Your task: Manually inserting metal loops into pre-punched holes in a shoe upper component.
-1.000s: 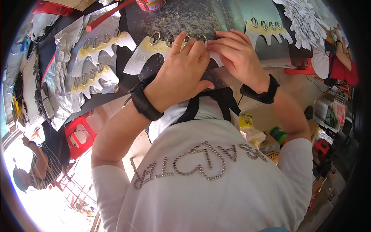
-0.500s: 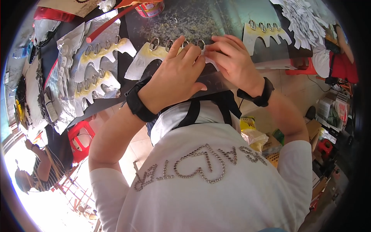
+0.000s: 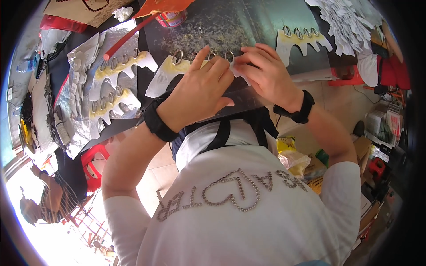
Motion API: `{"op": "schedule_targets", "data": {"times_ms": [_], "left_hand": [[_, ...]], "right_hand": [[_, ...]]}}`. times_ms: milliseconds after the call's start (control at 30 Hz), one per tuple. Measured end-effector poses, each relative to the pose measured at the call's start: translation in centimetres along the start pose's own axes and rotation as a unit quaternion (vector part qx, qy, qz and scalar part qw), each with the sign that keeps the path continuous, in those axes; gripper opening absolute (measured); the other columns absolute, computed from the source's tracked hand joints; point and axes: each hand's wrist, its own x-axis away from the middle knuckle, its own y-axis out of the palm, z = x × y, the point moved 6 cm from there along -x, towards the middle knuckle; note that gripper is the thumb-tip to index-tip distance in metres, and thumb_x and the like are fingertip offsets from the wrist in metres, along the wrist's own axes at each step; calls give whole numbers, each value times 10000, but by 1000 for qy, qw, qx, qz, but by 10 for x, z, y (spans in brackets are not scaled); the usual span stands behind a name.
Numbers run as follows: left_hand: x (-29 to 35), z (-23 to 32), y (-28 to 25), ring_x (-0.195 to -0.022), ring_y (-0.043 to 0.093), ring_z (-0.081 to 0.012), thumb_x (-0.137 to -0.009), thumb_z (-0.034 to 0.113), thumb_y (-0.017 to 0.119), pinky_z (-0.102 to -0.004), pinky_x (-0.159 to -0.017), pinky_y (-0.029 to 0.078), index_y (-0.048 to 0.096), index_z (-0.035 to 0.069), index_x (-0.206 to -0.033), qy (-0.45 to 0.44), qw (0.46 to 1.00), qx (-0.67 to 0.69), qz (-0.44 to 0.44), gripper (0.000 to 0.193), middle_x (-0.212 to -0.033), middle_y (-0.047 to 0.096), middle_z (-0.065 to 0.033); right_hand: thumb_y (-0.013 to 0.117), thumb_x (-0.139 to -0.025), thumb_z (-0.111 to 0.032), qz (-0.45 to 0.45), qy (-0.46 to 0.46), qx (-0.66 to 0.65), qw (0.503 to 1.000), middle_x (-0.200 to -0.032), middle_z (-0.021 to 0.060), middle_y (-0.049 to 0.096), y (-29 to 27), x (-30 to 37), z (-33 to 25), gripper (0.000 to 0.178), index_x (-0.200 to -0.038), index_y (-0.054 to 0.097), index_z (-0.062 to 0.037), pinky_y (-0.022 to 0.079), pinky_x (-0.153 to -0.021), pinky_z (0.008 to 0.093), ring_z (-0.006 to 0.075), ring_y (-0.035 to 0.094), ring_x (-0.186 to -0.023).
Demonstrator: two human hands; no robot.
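In front of me on the dark table is a white scalloped cut-out piece [image 3: 160, 76], yellowed along its upper edge, with a row of metal rings [image 3: 178, 56] standing on that edge. My left hand [image 3: 197, 86] lies over the middle of it, index finger stretched out, the other fingers bent onto the piece and its rings, thumb held apart. My right hand [image 3: 266, 75] is closed at the piece's right end, its fingertips pinched beside the rightmost ring [image 3: 229, 56]. What exactly lies between those fingertips is hidden.
Similar ringed white pieces lie at left [image 3: 122, 66] and at right [image 3: 301, 40]. Beyond stand a red-labelled tin [image 3: 172, 18] and a red stick [image 3: 128, 40]. White cut-outs are heaped at far right [image 3: 339, 26]. A red stool [image 3: 94, 166] and another person [image 3: 49, 193] are at lower left.
Both hands stay at the same piece, with only slight finger shifts. The view has moved a little, and the person at lower left has changed posture.
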Motion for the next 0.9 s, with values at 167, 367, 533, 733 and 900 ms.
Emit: {"op": "schedule_targets", "data": {"times_ms": [167,367,533,733,900], "left_hand": [[-2,-2,2,-1037,550,-267,-675,283,779,-506,-1089,292,522,42,-1029,8,1000,-3,-23,500,-1092,507,-91],[-2,-3,3,-1097,537,-253,-670,272,784,-500,-1093,296,523,63,-1047,17,999,-17,-34,504,-1116,516,-76],[-3,-4,3,-1103,522,-233,-721,309,768,-460,-1111,277,523,78,-1041,33,998,-47,-39,465,-1066,538,-67],[-2,-5,2,-1116,518,-238,-720,298,765,-466,-1115,266,538,71,-1047,47,997,-39,-38,459,-1091,547,-60],[0,-6,3,-1139,509,-241,-720,295,763,-468,-1115,267,544,74,-1041,46,998,-29,-41,447,-1109,542,-63]], "right_hand": [[660,-729,-56,1,4,-2,1000,-988,-2,608,1,1,2,155,-873,658,-112,402,-988,395,207,571,-1063],[660,-737,-64,7,6,-2,1000,-976,-15,612,1,2,2,137,-862,662,-120,396,-992,387,198,571,-1071],[665,-731,-66,3,5,1,1000,-977,-20,613,0,2,3,152,-870,669,-128,394,-994,382,191,570,-1076],[667,-727,-64,0,7,-1,1000,-983,-29,613,0,1,3,178,-886,678,-143,390,-999,379,184,567,-1081],[667,-726,-66,-2,7,0,1000,-985,-34,613,0,1,3,179,-886,679,-145,389,-1001,381,183,563,-1085]]}}
